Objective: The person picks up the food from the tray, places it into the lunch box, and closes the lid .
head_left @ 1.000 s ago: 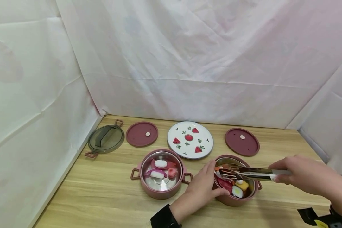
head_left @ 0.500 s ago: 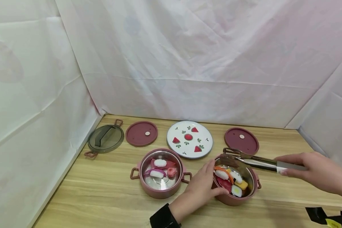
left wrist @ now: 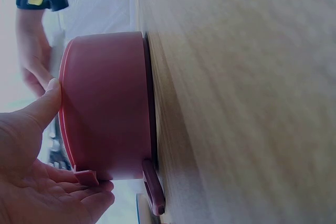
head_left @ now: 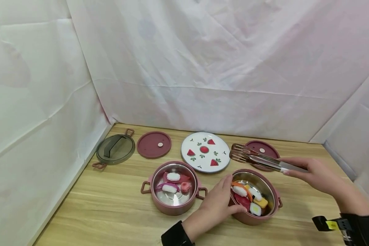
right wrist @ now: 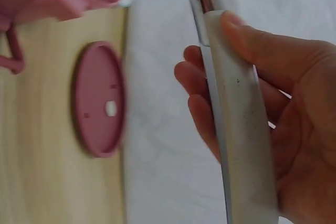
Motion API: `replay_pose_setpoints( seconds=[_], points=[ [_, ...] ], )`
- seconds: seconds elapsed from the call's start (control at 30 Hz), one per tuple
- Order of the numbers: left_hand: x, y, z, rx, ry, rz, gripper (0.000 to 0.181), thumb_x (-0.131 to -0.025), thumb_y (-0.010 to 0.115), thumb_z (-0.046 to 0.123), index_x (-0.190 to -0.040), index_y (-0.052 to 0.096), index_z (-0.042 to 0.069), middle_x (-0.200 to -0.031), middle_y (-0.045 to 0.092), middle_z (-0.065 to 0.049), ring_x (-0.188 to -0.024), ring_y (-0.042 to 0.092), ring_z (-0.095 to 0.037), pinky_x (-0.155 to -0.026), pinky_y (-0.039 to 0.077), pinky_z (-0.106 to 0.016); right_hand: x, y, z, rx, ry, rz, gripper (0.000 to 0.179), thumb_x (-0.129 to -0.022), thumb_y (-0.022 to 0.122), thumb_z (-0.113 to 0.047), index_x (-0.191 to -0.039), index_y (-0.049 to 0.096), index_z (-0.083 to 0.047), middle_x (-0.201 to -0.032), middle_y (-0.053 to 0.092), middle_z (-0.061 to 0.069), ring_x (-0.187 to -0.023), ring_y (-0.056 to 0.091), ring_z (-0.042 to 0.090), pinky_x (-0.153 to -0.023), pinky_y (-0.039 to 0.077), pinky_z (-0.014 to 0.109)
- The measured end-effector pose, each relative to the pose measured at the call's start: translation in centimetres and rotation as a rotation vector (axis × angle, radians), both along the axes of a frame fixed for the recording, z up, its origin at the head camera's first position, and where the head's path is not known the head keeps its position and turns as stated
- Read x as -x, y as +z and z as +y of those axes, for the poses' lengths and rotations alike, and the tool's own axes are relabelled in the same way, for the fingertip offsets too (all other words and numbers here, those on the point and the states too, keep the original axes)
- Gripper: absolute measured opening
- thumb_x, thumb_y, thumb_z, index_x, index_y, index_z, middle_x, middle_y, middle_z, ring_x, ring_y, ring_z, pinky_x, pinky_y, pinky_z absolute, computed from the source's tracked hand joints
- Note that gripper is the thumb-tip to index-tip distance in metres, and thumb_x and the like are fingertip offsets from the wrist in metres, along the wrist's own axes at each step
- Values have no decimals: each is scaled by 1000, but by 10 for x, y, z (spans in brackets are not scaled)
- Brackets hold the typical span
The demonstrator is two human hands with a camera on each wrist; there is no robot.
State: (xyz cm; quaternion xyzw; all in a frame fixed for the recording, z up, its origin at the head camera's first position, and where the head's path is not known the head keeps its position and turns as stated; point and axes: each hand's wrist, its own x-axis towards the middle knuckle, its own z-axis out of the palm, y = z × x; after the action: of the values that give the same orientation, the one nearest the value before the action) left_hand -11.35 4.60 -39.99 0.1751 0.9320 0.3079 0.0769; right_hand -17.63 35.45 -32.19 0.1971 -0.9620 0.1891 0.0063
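My left hand [head_left: 216, 201] holds the rim of the right-hand dusky pink pot [left wrist: 107, 103], thumb on the near side and fingers by the side handle. Several toy sushi pieces lie inside that pot, among them one with an orange strip [head_left: 239, 190], a yellow piece [head_left: 261, 202] and a round roll [head_left: 255, 209]. Metal tongs [head_left: 264, 162] are gripped in my right hand [head_left: 313, 175], thumb on one pale handle and fingers behind the other. Their slotted tips hang above and behind the pot, between plate and right lid, with nothing seen between them.
To the left stands a second pink pot [head_left: 174, 209] with several toy pieces in it. Along the back lie a dark see-through lid [head_left: 123, 153], a maroon lid [head_left: 153, 145], a white watermelon-patterned plate [head_left: 196, 145] and another maroon lid [right wrist: 97, 98]. White cloth [head_left: 209, 58] encloses the table.
The tongs have risen out of the right pot and moved back toward the plate, their tips parting. The toy pieces stay in the pot. My left hand keeps its place.
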Motion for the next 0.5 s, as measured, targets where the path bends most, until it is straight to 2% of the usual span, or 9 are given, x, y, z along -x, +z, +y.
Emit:
replay_pose_setpoints(
  seconds=[0.2,0.37,0.5],
  points=[
    [0,0,1,4,6,1,99,-81,72,60,-157,29,14,-160,37,-3,-144,42,-17,-113,46,-36,17,-20,-7,7,-5,-52,41,-93,70,-30,-130,67,-12,-105,73,9,-77,54,-4,-61,44,21],
    [0,0,1,6,13,1,99,-80,72,60,-157,29,15,-160,38,-1,-143,43,-16,-112,47,-36,28,-31,-12,23,18,-60,42,-94,69,-30,-130,66,-9,-99,72,5,-74,53,-1,-61,41,21],
    [0,0,1,22,12,16,99,-80,72,60,-156,29,15,-159,39,-1,-143,44,-16,-111,47,-34,35,-40,-15,28,40,-54,40,-94,69,-29,-129,67,-10,-106,74,9,-80,54,-3,-64,43,21]
  ],
)
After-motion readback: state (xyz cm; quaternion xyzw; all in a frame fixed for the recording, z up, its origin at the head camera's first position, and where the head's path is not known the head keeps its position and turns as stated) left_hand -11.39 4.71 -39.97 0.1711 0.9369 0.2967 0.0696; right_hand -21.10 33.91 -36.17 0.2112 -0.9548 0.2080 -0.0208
